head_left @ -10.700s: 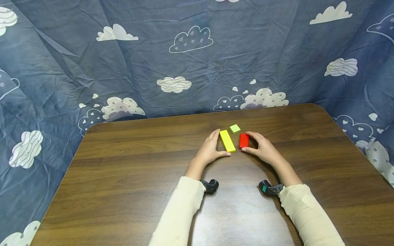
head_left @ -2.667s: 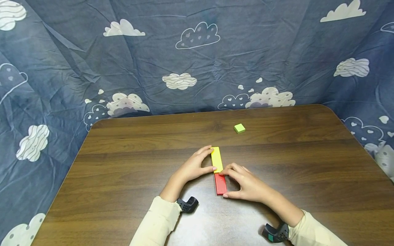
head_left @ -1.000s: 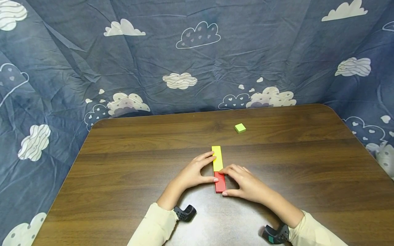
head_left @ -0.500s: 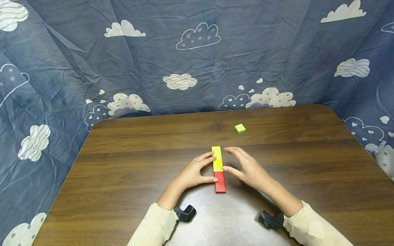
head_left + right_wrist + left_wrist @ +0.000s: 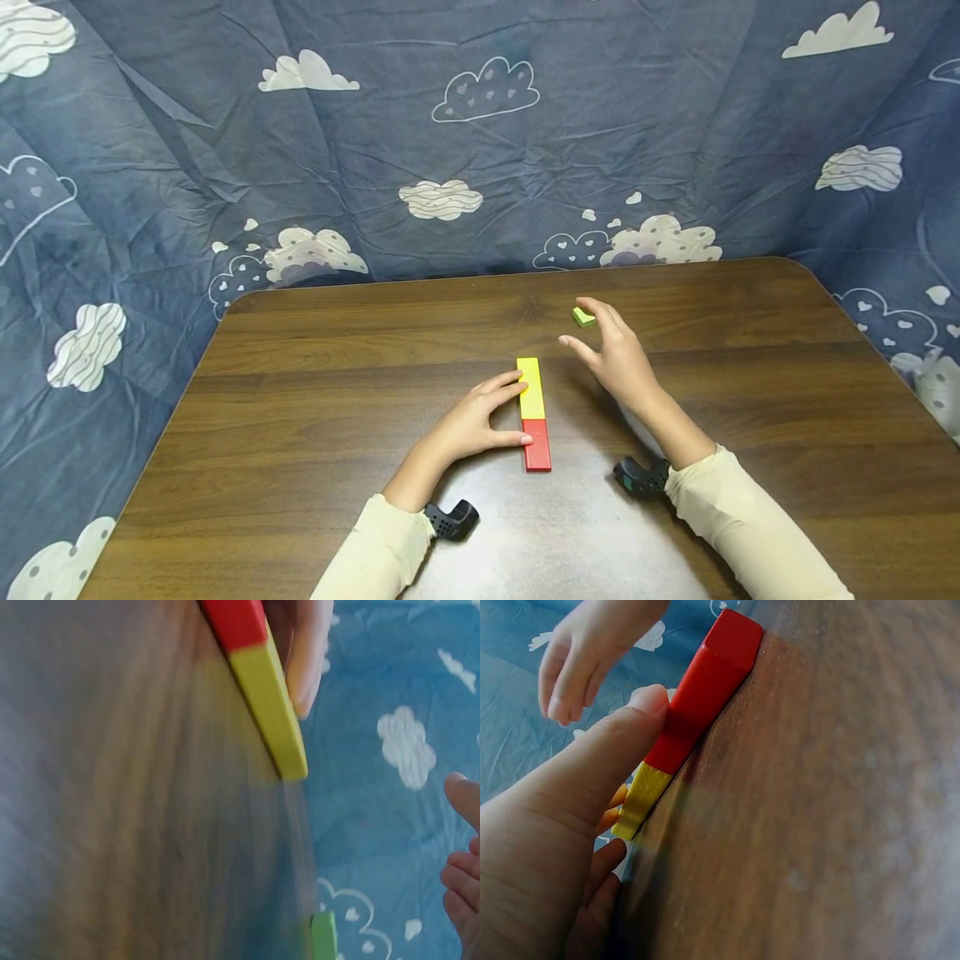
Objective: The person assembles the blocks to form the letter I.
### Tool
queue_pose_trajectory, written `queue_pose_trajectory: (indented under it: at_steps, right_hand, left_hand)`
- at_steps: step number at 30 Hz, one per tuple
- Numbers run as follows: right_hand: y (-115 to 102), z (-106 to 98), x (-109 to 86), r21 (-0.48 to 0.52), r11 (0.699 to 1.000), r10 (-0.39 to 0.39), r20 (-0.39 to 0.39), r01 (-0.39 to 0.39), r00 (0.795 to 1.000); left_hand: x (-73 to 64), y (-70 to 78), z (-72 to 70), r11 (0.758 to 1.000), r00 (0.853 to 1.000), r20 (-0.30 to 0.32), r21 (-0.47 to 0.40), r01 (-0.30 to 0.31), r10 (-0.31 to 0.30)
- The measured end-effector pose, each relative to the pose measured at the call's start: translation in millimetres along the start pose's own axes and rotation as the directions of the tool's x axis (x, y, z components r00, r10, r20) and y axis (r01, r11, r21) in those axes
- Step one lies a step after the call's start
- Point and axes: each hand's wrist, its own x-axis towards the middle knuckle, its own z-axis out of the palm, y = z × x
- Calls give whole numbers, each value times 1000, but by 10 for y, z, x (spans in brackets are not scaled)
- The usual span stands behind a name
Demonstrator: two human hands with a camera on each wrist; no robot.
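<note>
With the left hand (image 5: 468, 421), touches the left side of a two-block row on the brown wood-grain table (image 5: 337, 375): nearly straight fingers against the yellow rectangular block (image 5: 532, 402), thumb tip on the red rectangular block (image 5: 538, 457), without curling round either. In the row, yellow at the far end and red at the near end, lying flat, meeting end to end in a straight line. In the left wrist view, thumb against the side of the red block, with the yellow one beyond.

With the right hand (image 5: 622, 358), gripping nothing, holds spread thumb and gently bent fingers in the air above the table, near the small light-green block (image 5: 583, 321). In the head view, partly covers that block from sight; in the right wrist view, clearly apart from it. Farther back than the row and to its right, the light-green block, well away from both others.

On each wrist, wears a black wrist camera (image 5: 453, 521) at the cuff of a cream sleeve (image 5: 371, 546). Behind the table, blue fabric (image 5: 337, 167) printed with white clouds.
</note>
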Motion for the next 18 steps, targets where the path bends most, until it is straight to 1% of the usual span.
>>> queue_pose_trajectory:
  at_steps: [4,7,13,18]
  right_hand:
    - [152,40,62,2,999,47,-46,-47,998]
    - [245,71,88,7,996,94,-59,-93,994]
    - [414,129,122,-7,983,181,-28,-181,983]
    - [535,171,139,2,962,273,10,-273,962]
  left_hand:
    - [1,-3,5,1000,1000,-3,-1,-4,4]
    - [-3,0,3,1000,1000,-4,-4,-5,5]
    - [-5,4,4,1000,1000,-6,-3,-6,6]
    - [3,0,5,1000,1000,-7,3,-4,4]
